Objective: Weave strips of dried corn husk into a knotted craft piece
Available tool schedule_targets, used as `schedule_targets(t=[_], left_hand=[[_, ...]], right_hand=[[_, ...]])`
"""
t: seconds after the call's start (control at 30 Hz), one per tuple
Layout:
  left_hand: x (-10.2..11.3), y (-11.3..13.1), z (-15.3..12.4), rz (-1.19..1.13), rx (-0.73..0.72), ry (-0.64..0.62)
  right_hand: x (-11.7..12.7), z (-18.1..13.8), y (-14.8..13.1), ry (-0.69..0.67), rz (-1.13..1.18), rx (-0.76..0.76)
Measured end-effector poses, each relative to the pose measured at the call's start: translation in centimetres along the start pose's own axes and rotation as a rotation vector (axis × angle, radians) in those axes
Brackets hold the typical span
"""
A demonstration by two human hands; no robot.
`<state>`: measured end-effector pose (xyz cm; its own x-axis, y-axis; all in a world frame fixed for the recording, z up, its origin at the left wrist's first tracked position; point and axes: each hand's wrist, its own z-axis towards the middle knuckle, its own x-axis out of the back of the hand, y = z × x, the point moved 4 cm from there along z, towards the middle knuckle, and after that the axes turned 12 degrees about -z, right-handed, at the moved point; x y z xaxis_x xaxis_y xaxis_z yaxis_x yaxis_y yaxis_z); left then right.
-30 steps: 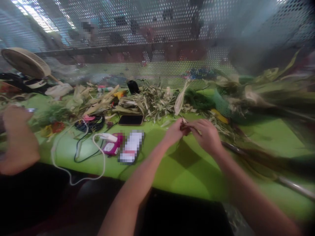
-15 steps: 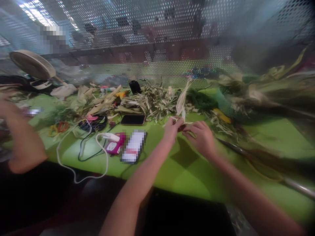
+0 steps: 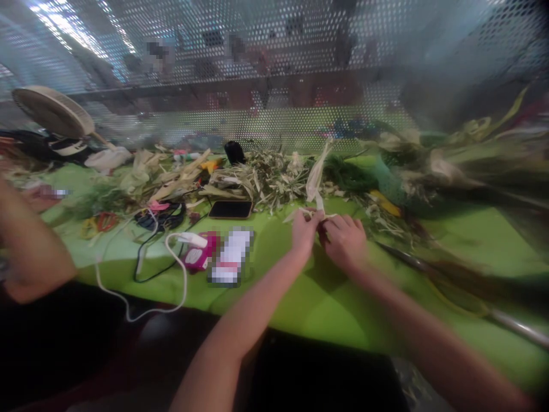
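Pale dried husk (image 3: 316, 174), which looks like corn husk, stands up from between my fingers above the green table (image 3: 274, 297). My left hand (image 3: 305, 230) pinches its lower end, and short strips stick out at the sides. Pressed close beside it, my right hand (image 3: 346, 239) has its fingers curled in at the same spot. What its fingertips grip is hidden, though a pale strip end shows just over them. Behind the hands lies a heap of shredded dry husk (image 3: 274, 177).
Left of my arms lie a phone with a lit screen (image 3: 231, 257), a dark phone (image 3: 230, 209), a magenta box (image 3: 201, 254) and a white cable (image 3: 185, 286). A metal rod (image 3: 514, 326) lies at right. Another person's arm (image 3: 36, 240) rests at far left, near a fan (image 3: 54, 111).
My right hand has moved slightly down and left, and its fingers have curled in against my left hand. The husk stays upright in nearly the same place.
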<state>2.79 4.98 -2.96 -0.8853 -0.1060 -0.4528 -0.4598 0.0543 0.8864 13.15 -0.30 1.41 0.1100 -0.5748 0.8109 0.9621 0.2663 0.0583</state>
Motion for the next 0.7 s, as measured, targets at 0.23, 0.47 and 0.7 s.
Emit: schedule_targets(t=[0.23, 0.47, 0.7], left_hand=[[0.9, 1.6, 1.0, -0.019, -0.071, -0.017], [0.4, 2.2, 0.8, 0.178, -0.048, -0.185], [-0.6, 2.2, -0.1, 0.187, 0.0, -0.318]], right_hand=[[-0.2, -0.1, -0.1, -0.109, 0.146, 0.022], [-0.2, 0.2, 2.9, -0.098, 0.578, -0.302], [-3.0, 0.1, 4.0, -0.217, 1.033, -0.53]])
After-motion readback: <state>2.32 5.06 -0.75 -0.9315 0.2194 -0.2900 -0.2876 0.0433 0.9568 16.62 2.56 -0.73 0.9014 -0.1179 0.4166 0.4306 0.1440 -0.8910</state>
